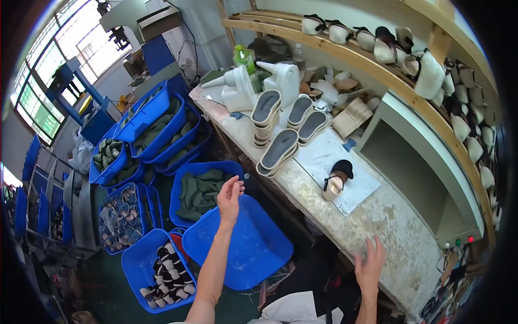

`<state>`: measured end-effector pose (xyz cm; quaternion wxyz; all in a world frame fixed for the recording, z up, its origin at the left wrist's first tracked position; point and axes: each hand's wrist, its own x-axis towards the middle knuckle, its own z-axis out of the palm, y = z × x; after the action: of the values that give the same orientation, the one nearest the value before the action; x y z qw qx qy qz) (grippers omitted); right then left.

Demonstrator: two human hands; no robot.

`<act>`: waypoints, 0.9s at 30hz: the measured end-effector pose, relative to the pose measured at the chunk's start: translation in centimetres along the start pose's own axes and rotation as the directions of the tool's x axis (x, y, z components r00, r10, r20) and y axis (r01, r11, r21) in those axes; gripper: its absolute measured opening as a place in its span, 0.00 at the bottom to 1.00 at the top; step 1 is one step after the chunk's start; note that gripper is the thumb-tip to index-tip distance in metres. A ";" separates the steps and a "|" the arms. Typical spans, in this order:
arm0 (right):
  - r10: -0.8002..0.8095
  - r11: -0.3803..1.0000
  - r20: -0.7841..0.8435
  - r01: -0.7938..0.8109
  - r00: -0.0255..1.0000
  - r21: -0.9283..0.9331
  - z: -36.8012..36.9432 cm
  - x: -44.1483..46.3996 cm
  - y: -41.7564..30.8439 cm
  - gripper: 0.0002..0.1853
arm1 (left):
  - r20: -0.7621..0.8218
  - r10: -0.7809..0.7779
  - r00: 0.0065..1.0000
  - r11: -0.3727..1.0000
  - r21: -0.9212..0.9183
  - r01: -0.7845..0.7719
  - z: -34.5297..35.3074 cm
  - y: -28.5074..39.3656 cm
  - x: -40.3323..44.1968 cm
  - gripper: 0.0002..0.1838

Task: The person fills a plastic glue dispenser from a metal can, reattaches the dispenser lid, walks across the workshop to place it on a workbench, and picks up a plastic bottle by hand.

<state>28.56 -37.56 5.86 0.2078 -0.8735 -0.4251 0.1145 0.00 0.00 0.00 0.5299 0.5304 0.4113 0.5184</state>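
Note:
My left hand (229, 201) is raised above a blue bin (243, 243), its fingers loosely bent and nothing visible in them. Over the near edge of the worktable (391, 229), my right hand (370, 265) is open with fingers spread, and it holds nothing. Beyond it, a shoe upper on a last (334, 186), pale with a black part, stands on a white sheet (359, 189). Farther along the table are stacked shoe soles (280, 148) with grey insides and pale rims, and more such soles (312, 125) beside them.
White spouted jugs (234, 89) and a green bottle (244, 58) stand at the far end. A grey box-shaped machine (415, 162) borders the table's right side. Shoes on lasts (340, 32) line a wooden rack. Blue bins hold green pieces (199, 194) and black-and-white uppers (171, 272).

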 end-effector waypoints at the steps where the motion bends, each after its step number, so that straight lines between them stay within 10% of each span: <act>1: -0.026 0.997 -0.014 0.025 1.000 -0.077 -0.2 0.8 -1.0 0.40 | -0.004 0.006 1.000 1.000 -0.001 -0.006 0.5 0.3 0.4 0.17; 6: 0.034 0.984 0.178 -0.002 0.983 -0.178 2.7 3.1 -5.4 0.43 | -0.002 0.053 0.999 0.999 -0.005 -0.053 -0.7 3.0 7.0 0.16; 15: -0.090 0.950 0.033 0.095 0.995 -0.296 5.7 3.4 -3.9 0.39 | 0.159 0.397 0.904 0.905 0.093 -0.414 8.8 11.3 21.0 0.16; 23: -0.089 0.958 0.008 0.088 0.996 -0.273 6.1 3.8 -3.6 0.38 | 0.533 0.171 0.829 0.505 0.675 -0.538 21.4 10.7 35.2 0.49; 27: -0.090 0.952 -0.021 0.080 0.996 -0.296 7.1 3.7 -3.2 0.38 | 0.386 -0.084 0.919 0.475 0.826 -0.303 25.5 9.5 38.9 0.64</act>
<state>25.90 -31.02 0.90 0.0869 -0.8774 -0.4710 0.0259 28.92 33.98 16.36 0.2185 0.8392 0.4721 0.1584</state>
